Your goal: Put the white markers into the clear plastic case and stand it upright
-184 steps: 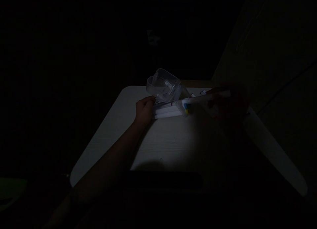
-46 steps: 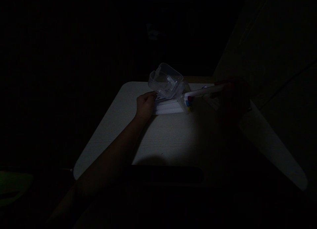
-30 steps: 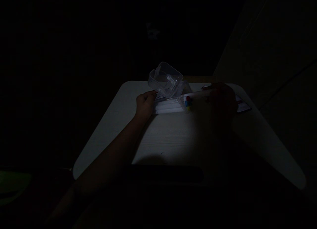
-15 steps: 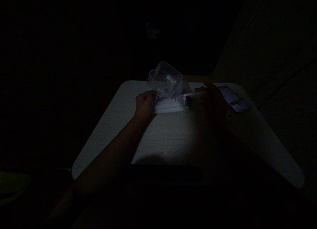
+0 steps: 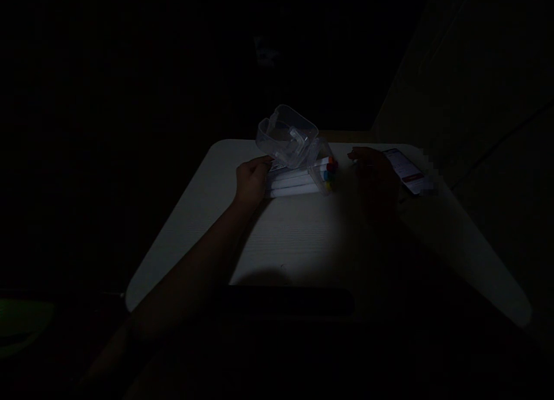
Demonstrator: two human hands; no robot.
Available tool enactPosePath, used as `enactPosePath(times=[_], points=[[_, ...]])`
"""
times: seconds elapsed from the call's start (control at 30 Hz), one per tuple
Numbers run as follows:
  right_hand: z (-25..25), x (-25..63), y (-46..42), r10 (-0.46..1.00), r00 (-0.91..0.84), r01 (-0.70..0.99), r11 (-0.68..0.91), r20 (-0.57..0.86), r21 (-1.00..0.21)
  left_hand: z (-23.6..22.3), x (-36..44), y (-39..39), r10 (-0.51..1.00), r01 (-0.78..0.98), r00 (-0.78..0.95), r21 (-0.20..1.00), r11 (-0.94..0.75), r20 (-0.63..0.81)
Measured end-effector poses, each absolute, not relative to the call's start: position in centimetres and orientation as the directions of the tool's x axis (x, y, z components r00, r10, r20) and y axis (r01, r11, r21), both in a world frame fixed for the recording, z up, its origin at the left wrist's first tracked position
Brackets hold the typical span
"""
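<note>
The scene is very dark. A clear plastic case (image 5: 318,172) lies on the white table (image 5: 294,244) with its lid (image 5: 288,137) tipped up. Several white markers (image 5: 292,182) lie in it, their coloured ends (image 5: 330,175) pointing right. My left hand (image 5: 251,179) is curled round the left end of the case and the markers. My right hand (image 5: 374,178) hovers just right of the coloured ends, in deep shadow. Its fingers point left and nothing shows in them.
A phone (image 5: 407,170) with a lit screen lies on the table right of my right hand. A dark flat object (image 5: 285,302) sits at the table's near edge. A wall (image 5: 476,88) rises on the right.
My right hand brought a white marker leftward and slid it into the case with the others, then let go and drew back slightly. The phone came into view. My left hand stayed put.
</note>
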State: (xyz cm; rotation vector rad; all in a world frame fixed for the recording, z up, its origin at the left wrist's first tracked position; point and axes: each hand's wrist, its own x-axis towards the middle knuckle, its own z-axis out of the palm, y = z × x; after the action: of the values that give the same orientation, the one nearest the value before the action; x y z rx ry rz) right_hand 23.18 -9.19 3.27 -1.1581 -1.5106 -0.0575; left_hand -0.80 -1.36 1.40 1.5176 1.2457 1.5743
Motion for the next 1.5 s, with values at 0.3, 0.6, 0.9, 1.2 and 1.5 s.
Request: enactPosePath(times=[0.3, 0.6, 0.9, 1.2, 1.5], points=[[1.8, 27.6, -7.0, 0.933, 0.113, 0.986, -0.062, 0.342, -0.156, 1.5, -0.6, -1.4, 0.905, 0.155, -0.168, 0.917, -0.367, 0.391], [1.9, 26.5, -7.4, 0.980, 0.119, 0.993, -0.121, 0.162, 0.001, 1.6, -0.6, -1.4, 0.909, 0.146, -0.154, 0.918, -0.368, 0.388], [2.9, 25.7, -7.0, 0.989, 0.078, 0.997, -0.079, 0.128, 0.001, 1.6, -0.6, -1.4, 0.907, 0.181, -0.159, 0.915, -0.362, 0.390], [2.1, 26.1, -7.1, 0.972, -0.032, 0.994, 0.056, 0.232, -0.096, 1.8, -0.5, -1.7, 0.906, 0.165, -0.154, 0.915, -0.369, 0.393], [2.4, 25.5, -7.6, 0.984, -0.028, 0.986, 0.056, 0.176, -0.155, 1.7, -0.5, -1.6, 0.904, 0.170, -0.167, 0.914, -0.368, 0.394]])
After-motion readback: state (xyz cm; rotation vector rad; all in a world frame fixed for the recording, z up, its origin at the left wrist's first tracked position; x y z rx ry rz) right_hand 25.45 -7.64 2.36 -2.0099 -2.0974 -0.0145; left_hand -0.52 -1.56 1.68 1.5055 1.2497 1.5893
